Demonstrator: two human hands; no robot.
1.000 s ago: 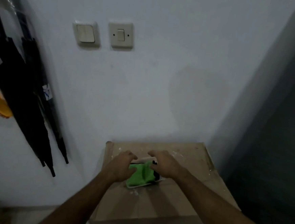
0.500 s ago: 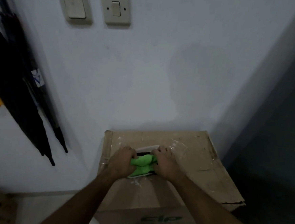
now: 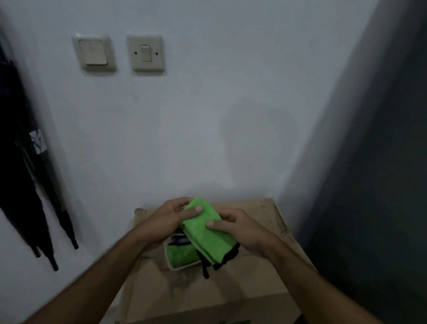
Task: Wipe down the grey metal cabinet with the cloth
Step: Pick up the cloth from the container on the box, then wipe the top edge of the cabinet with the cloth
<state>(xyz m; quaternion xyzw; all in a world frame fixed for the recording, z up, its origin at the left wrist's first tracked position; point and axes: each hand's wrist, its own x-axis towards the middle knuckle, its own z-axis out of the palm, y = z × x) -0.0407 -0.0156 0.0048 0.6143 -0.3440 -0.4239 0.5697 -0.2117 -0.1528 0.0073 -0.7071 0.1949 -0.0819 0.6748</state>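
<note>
Both hands above a cardboard box (image 3: 236, 281), near its rear edge | left hand (image 3: 163, 220) and right hand (image 3: 244, 229) each pinch-grip the folded green cloth (image 3: 208, 231), lifted clear | under it: open pouch (image 3: 178, 255), black strap (image 3: 221, 261) | wall behind: two switches (image 3: 118, 53); umbrellas (image 3: 15, 161) hang left | grey cabinet (image 3: 397, 176) at right, untouched

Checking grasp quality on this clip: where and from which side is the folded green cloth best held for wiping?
Grip the green cloth across its folded upper end, coming from above with thumb on top, as the left hand and right hand now pinch it. It is a flat folded pad, tilted, with loose layers hanging at the lower end over the cardboard box.
</note>
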